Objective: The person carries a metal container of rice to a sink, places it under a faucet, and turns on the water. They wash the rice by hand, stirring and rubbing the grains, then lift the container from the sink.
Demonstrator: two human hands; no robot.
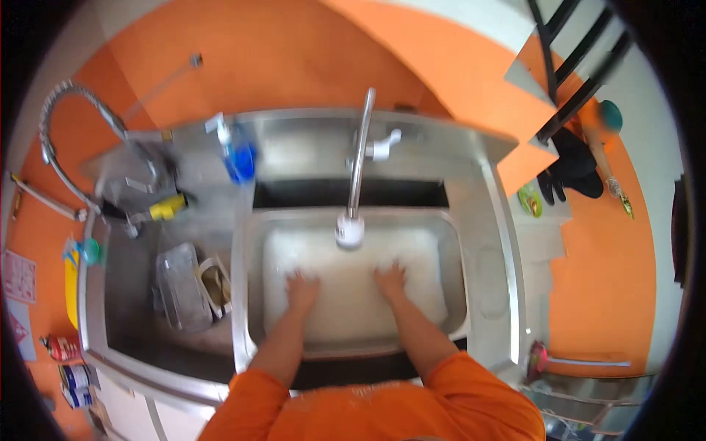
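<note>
A rectangular steel basin [458, 275] is set in the sink counter in front of me, holding cloudy whitish liquid [349, 312]. Both my hands reach into it, apart from each other. My left hand [302, 289] is in the left half with its fingers spread, partly under the surface. On the other side my right hand [391, 281] also has its fingers apart, their tips dipping in. I see nothing held in either. Above and between them hangs the tap [360, 158] with a white nozzle [350, 231]. What lies beneath the cloudy surface is hidden.
The left sink bowl holds a clear plastic container [185, 287] and a smaller white-edged one [215, 283]. Behind stand a blue pump bottle [239, 160] and a coiled spray tap [55, 136] with a yellow part [168, 207]. Another person [581, 158] is by the stairs at right.
</note>
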